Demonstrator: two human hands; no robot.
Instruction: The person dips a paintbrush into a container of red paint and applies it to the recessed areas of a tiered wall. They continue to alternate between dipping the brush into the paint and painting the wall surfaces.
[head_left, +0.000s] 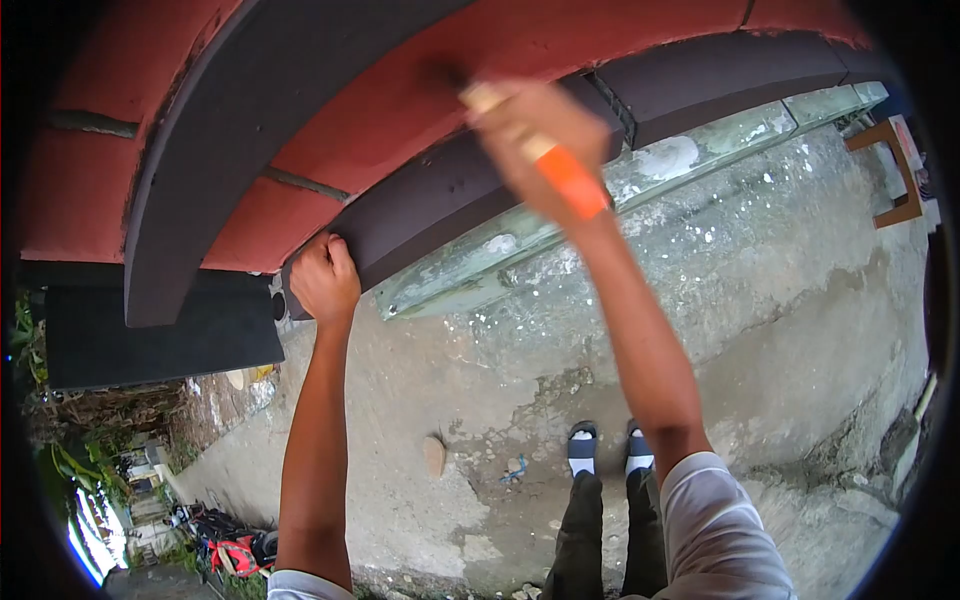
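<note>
My right hand (548, 140) is closed around a paintbrush (572, 182) with a pale and orange handle. Its dark bristle end, smeared by motion, is at the red wall (390, 105), just above a dark ledge (440, 190). Lower and to the left, my left hand (326, 278) has its fingers curled over the near-left end of that ledge. The undersides of those fingers are hidden. A dark curved beam (215, 170) runs over the red surface to the left of both hands.
Below the dark ledge runs a pale green, paint-spotted ledge (480, 255). A brown frame-like object (895, 175) stands at the far right. On the concrete floor (400, 380) lie a flat tan piece (434, 456) and a blue scrap (514, 468). A red-and-black motorcycle (232, 552) is at lower left.
</note>
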